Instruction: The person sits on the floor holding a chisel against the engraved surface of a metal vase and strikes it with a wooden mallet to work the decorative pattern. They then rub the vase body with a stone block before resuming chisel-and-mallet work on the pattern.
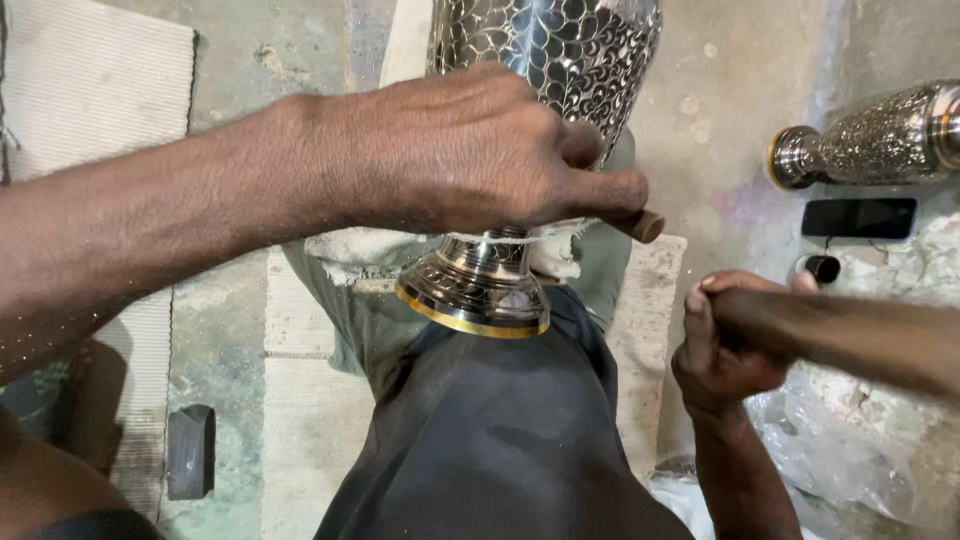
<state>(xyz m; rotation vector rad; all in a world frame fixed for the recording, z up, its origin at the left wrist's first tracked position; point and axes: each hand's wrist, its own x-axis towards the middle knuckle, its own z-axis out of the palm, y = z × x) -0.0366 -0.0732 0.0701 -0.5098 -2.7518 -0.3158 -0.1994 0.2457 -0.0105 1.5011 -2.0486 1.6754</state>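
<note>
Engraved silver vase [540,60] with gold-rimmed base [475,295] lies tilted across the lap

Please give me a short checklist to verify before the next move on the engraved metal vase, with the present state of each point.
1. Left hand rests on the engraved vase near its neck: ok.
2. Left hand grips a wooden-handled tool: ok; its tip is hidden, cannot tell.
3. Vase foot lies against the dark cloth on the lap: ok.
4. Right hand is off the vase, closed: ok; what it holds, cannot tell.
5. Second vase and phone lie apart on the floor: ok.
</note>
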